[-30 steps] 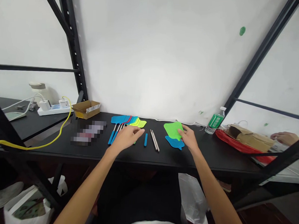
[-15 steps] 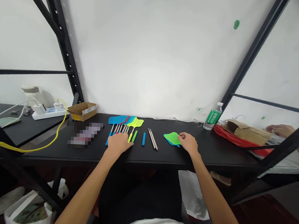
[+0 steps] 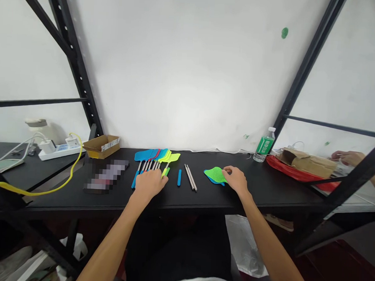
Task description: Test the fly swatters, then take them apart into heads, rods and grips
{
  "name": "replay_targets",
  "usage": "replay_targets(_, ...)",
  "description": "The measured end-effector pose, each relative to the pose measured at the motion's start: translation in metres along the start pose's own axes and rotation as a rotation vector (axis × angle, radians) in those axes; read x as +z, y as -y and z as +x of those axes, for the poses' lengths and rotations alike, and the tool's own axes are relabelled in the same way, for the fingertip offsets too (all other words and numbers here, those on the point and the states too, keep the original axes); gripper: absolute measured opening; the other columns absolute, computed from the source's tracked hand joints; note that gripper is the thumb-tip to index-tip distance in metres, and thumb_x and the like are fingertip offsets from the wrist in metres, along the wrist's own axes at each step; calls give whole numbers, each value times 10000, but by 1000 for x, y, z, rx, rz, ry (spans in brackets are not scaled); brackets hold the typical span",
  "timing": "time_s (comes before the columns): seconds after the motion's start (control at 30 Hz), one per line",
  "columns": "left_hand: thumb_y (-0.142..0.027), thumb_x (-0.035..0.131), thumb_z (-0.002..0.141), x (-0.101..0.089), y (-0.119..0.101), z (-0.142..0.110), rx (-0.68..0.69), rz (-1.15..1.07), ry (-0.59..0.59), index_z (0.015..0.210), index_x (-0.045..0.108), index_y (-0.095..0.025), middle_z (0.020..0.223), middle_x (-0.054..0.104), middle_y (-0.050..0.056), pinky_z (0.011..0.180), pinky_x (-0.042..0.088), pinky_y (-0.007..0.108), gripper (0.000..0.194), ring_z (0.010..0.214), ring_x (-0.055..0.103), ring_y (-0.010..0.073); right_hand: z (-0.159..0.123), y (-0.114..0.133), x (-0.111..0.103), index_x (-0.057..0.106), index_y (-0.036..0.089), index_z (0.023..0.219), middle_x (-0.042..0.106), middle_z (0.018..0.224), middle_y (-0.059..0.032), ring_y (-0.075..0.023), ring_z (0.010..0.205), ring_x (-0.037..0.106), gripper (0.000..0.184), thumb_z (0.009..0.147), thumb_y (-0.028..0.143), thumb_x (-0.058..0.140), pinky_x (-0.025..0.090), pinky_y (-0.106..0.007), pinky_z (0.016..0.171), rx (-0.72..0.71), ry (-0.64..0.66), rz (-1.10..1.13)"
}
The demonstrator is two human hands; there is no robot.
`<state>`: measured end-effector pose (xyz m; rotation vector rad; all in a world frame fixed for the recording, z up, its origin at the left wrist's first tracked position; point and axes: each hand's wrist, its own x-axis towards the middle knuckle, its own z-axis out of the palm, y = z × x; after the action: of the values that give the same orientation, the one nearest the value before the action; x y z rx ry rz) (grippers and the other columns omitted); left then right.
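A row of fly swatters in blue, red and yellow lies on the black table, heads toward the wall. My left hand is closed over their handles, its fingertips mostly hidden. A green handle shows just past my thumb. To its right lie a loose blue handle and several thin metal rods. My right hand pinches the right edge of a loose green fly swatter head. Beneath that lies a blue head, showing only at its rim.
A small cardboard box and a blurred-out item lie to the left, near a yellow cable and a power strip. At the right stand a water bottle and a red bag with cardboard. Another person's hand shows far right.
My left hand has come down onto the swatter handles and closed over them. My right hand has lowered the green head so it covers most of the blue one.
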<state>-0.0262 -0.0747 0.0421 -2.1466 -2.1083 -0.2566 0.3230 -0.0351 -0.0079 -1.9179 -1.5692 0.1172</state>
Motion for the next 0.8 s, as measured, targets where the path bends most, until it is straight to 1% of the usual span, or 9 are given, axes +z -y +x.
replay_targets(0.17, -363, 370, 920, -12, -6, -7, 6, 17, -45, 910, 645, -153, 857, 695, 154, 718, 464, 378, 346, 850, 679, 321, 2, -2, 2, 714, 236, 1054, 700, 1111, -78, -263, 1015, 646, 312, 868, 410, 533, 458, -347, 827, -39, -50, 6)
replay_targets(0.3, -342, 314, 954, -22, -11, -13, -8, -4, -148, 941, 611, -168, 806, 684, 121, 680, 438, 352, 344, 818, 677, 320, 0, 4, -4, 720, 227, 1034, 684, 1120, -94, -257, 972, 644, 293, 869, 373, 527, 467, -363, 824, -67, -140, 27)
replay_targets(0.37, -351, 287, 974, -27, -13, -15, -1, -54, -187, 947, 594, -178, 792, 676, 106, 646, 412, 323, 353, 791, 672, 306, -2, 12, -12, 724, 214, 1009, 687, 1122, -97, -247, 953, 645, 279, 866, 361, 535, 469, -369, 846, -122, -188, 94)
replay_targets(0.43, -367, 250, 997, -31, -15, -17, 46, -148, -223, 950, 570, -192, 771, 662, 84, 615, 379, 297, 368, 761, 663, 281, -7, 24, -21, 729, 204, 975, 705, 1086, -91, -233, 923, 651, 263, 864, 362, 549, 469, -372, 874, -195, -203, 220)
replay_targets(0.5, -389, 219, 1015, -35, -21, -21, 136, -264, -260, 974, 536, -206, 746, 645, 57, 599, 354, 284, 368, 732, 652, 253, -14, 39, -28, 733, 206, 959, 727, 1033, -85, -229, 898, 660, 269, 870, 394, 563, 480, -373, 866, -244, -142, 420)
replay_targets(0.57, -407, 214, 1025, -35, -32, -27, 235, -360, -264, 1031, 492, -213, 738, 635, 35, 590, 339, 279, 339, 703, 645, 232, -23, 57, -32, 729, 208, 1012, 738, 1010, -93, -236, 904, 672, 332, 882, 467, 566, 507, -358, 797, -230, 7, 707)
replay_targets(0.63, -418, 228, 1027, -31, -47, -35, 312, -403, -213, 1082, 444, -215, 750, 639, 26, 579, 327, 276, 302, 677, 644, 222, -33, 73, -30, 708, 203, 1089, 737, 1047, -111, -232, 883, 684, 406, 881, 525, 571, 522, -342, 736, -161, 169, 1028)
replay_targets(0.7, -406, 242, 1027, -24, -64, -43, 357, -382, -129, 1089, 420, -210, 756, 648, 29, 569, 316, 274, 272, 665, 651, 221, -41, 84, -24, 698, 203, 1110, 727, 1103, -120, -218, 885, 688, 424, 867, 536, 603, 529, -338, 755, -113, 304, 1276)
replay_targets(0.8, -382, 236, 1030, -11, -83, -52, 402, -328, -38, 1080, 417, -200, 775, 664, 42, 562, 310, 276, 262, 682, 665, 232, -46, 88, -14, 719, 186, 1032, 742, 1039, -118, -189, 830, 682, 385, 843, 517, 661, 528, -321, 758, -55, 415, 1435)
